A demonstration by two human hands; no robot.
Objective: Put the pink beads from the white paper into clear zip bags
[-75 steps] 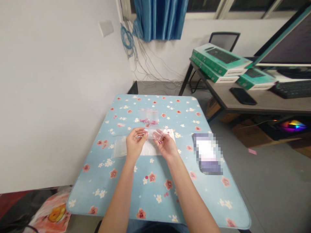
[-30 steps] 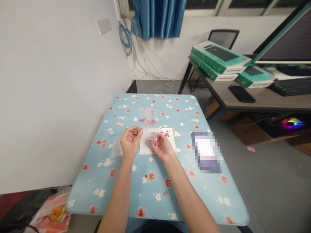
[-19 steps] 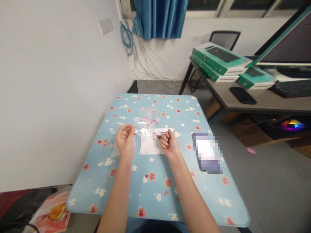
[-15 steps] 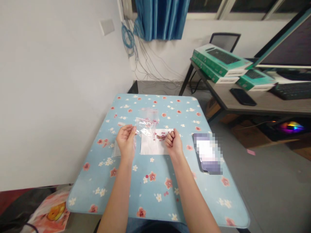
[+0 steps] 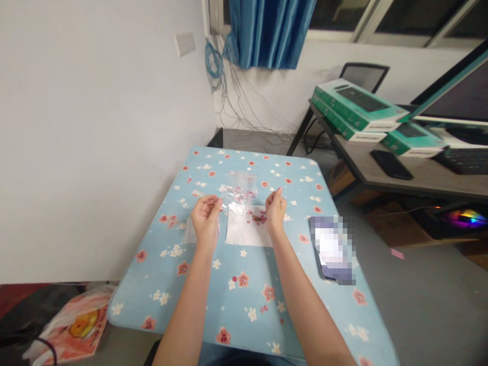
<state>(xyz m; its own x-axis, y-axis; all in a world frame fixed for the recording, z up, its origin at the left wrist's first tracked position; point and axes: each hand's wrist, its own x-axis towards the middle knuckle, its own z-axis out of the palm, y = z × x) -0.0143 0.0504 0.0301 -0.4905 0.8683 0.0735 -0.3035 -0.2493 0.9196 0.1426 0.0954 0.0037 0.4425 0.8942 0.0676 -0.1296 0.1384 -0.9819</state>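
Note:
My left hand (image 5: 206, 215) is pinched on the edge of a small clear plastic bag (image 5: 233, 199), which hangs above the table with a few pink beads in it. My right hand (image 5: 276, 211) hovers just right of a white sheet (image 5: 244, 233), fingers loosely curled with the tips apart, and nothing shows in them. A small heap of pink beads (image 5: 259, 218) lies on the sheet beside that hand. A second clear bag (image 5: 241, 179) with pink beads lies farther back on the table.
The table (image 5: 213, 300) has a blue flowered cloth. Another clear bag (image 5: 189, 234) lies under my left hand, and a blurred-out flat object (image 5: 332, 248) lies at the right. A desk (image 5: 404, 168) with green boxes, a phone and a keyboard stands to the right.
The pink beads that lay in my right palm now lie on the white sheet. My right hand turned over and lifted off to the right. My left hand still holds the bag.

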